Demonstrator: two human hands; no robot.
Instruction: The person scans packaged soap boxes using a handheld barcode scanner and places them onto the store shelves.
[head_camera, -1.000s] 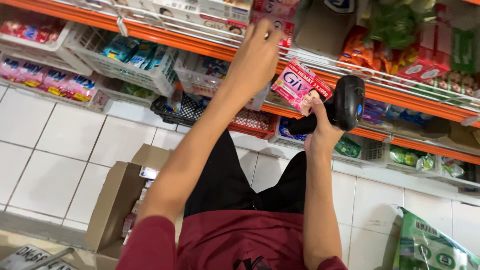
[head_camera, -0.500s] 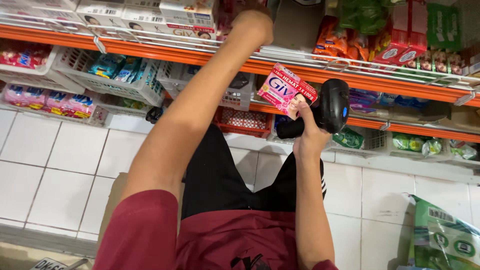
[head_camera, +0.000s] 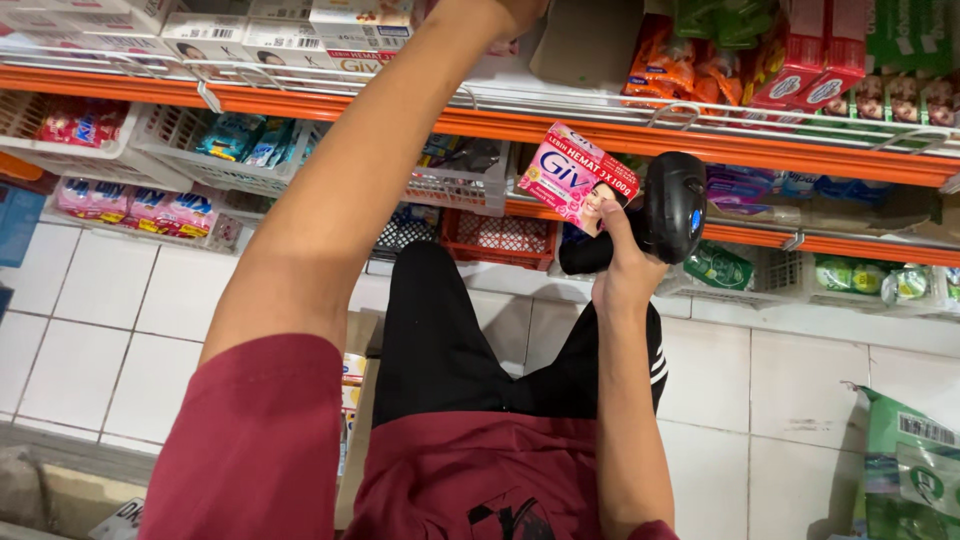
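- A pink rectangular soap box (head_camera: 578, 178) and a black handheld barcode scanner (head_camera: 672, 206) are gripped together in the closed right hand (head_camera: 622, 275), just below the orange shelf rail (head_camera: 600, 132).
- The left hand (head_camera: 520, 12) is raised to the top shelf; its grip cannot be told.

A pink-and-white rectangular carton (head_camera: 577, 177) is sitting tilted in front of the orange shelf edge. White cartons (head_camera: 330, 22) are lining the upper shelf at left. Red and orange packets (head_camera: 760, 60) are standing at upper right. A green bag (head_camera: 905, 470) is leaning at lower right.
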